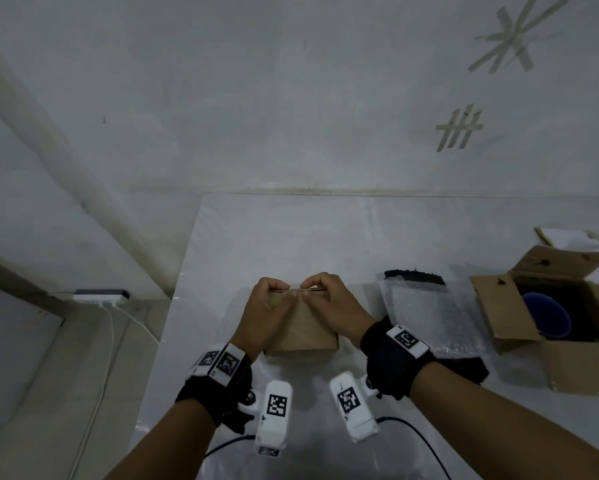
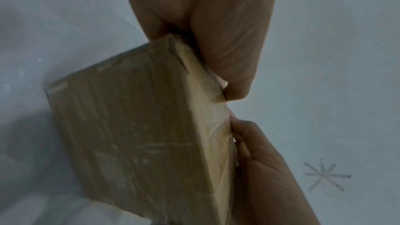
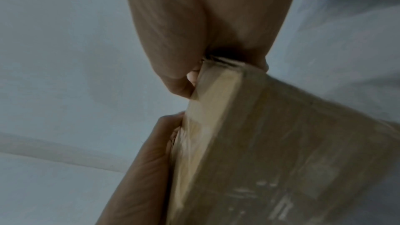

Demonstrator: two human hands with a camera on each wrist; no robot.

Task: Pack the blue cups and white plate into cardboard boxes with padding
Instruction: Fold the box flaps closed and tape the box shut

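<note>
Box [image 1: 301, 327] sits on the table [image 1: 291, 237] dead center, and both hands are pinching its top edge, left hand [image 1: 261, 313] at the 10 o'clock corner, right hand [image 1: 336, 306] at 2 o'clock, fingers curled tight over the flaps. Over at 3 o'clock there's bubble wrap [image 1: 429, 313], then an open box [image 1: 499, 313] with a blue cup [image 1: 547, 318] inside.

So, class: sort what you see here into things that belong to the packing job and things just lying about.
Part of the job:
- flattened cardboard box, gripped by left hand and right hand
- open cardboard box
- blue cup inside it
- bubble wrap sheet

Lying about:
- tape marks on the wall
- power strip
</note>
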